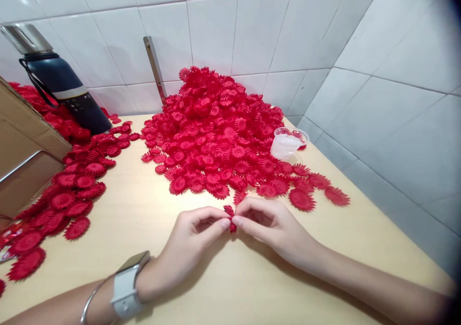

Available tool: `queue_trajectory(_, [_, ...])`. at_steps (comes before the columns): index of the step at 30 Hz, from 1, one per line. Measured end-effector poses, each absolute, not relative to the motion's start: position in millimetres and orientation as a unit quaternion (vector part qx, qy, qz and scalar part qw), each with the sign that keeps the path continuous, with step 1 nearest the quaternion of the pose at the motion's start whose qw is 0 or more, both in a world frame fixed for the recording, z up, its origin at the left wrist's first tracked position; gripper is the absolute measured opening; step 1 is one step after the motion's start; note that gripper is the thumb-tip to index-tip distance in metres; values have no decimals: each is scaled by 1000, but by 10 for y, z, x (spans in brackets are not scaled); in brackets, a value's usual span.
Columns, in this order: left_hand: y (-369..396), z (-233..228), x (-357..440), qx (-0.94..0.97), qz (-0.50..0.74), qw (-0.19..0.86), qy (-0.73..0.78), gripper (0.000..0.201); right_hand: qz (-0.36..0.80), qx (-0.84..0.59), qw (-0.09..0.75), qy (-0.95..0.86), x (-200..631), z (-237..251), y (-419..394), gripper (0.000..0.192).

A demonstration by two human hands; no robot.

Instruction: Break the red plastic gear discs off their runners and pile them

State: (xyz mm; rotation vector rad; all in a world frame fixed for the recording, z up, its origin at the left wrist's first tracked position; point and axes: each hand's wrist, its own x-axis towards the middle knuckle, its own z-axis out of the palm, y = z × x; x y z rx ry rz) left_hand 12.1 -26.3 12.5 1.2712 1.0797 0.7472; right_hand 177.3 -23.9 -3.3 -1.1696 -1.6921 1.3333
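My left hand [190, 241] and my right hand [272, 226] meet fingertip to fingertip over the light wooden table [223, 286]. Both pinch one small red plastic flower piece [230, 218] between thumbs and forefingers. A white smartwatch and a thin bangle sit on my left wrist. Just beyond the hands lies a big heap of red flower pieces [216, 128], piled up against the tiled wall.
A second spread of larger red flower pieces [68, 190] runs along the left. A dark blue flask [61, 82] stands at the back left beside a cardboard box [25, 142]. A clear plastic cup [287, 142] lies tipped at the heap's right. White tiled walls close the back and right.
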Motion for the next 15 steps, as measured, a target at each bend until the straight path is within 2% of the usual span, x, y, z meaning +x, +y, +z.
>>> queue_trajectory(15, [-258,106,126,556,311,609,472,13,584,-435,348,-590,1765,-17,-249,14])
